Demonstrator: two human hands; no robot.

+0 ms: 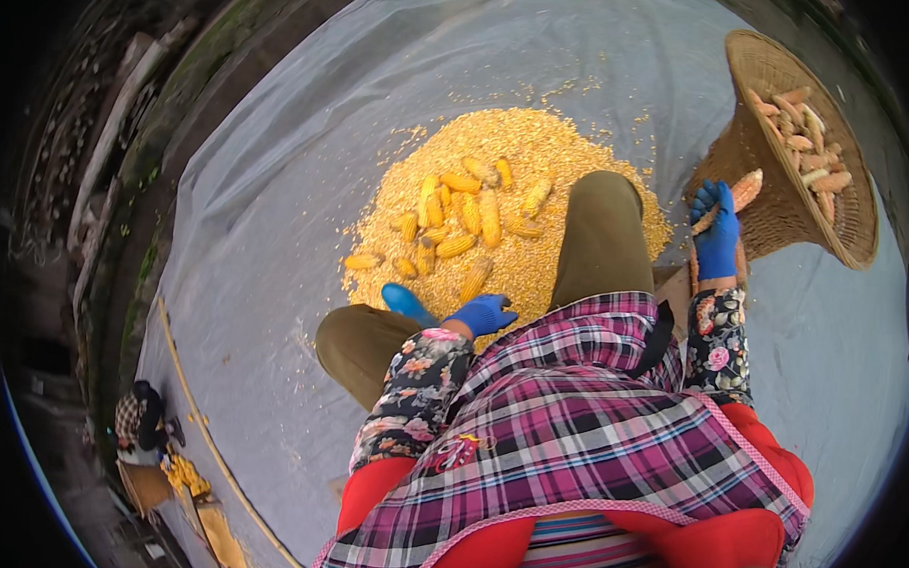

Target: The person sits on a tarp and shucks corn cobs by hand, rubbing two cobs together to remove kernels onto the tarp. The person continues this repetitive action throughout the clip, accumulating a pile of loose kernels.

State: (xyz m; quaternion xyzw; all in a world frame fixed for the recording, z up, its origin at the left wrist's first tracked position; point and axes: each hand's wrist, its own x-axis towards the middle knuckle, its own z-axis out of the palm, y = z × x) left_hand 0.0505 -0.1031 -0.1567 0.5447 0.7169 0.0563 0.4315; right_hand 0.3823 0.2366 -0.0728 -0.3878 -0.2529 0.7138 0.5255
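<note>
My right hand (pixel 717 224), in a blue glove, is closed around a bare corn cob (pixel 746 190) beside a tall woven wicker basket (pixel 758 197). More shelled cobs (pixel 812 139) lie inside the basket's wide mouth. My left hand (pixel 483 314), also blue-gloved, rests low over the near edge of a heap of loose corn kernels (pixel 519 140), fingers slightly spread, with nothing seen in it; its palm side is hidden. Several yellow ears of corn (pixel 456 245) lie on the heap, one (pixel 476 277) just beyond my left fingers.
A grey plastic sheet (pixel 261 225) spreads under the heap. My knees flank the near side, with a blue boot (pixel 409 303) between them. A long pole (pixel 209 433) lies at the left. Beyond it are another person (pixel 140 417), a basket (pixel 145 485) and more corn (pixel 185 476).
</note>
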